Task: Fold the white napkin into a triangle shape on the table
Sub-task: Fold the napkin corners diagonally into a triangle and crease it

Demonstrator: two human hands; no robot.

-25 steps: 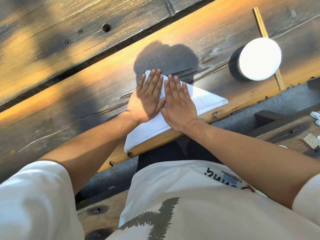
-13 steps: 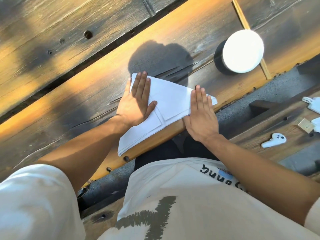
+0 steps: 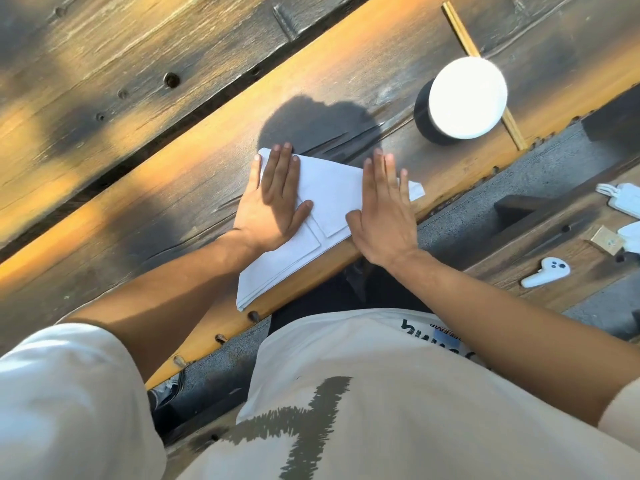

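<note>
The white napkin lies folded in a triangle on the wooden table, its long side along the near edge. My left hand presses flat on the napkin's left part, fingers together and pointing away from me. My right hand lies flat on the right part, covering most of it. The right tip of the napkin pokes out beyond my right hand. Folded layers show between the two hands and at the near left corner.
A round white lid on a dark cup stands at the right on the table, over a pair of chopsticks. On the bench to the right lie a white controller and other small white items. A gap runs between the table's planks.
My hands, side by side in the napkin's middle a second ago, have slid apart. The right hand has since moved further up onto the napkin's right part. The camera has shifted slightly.
</note>
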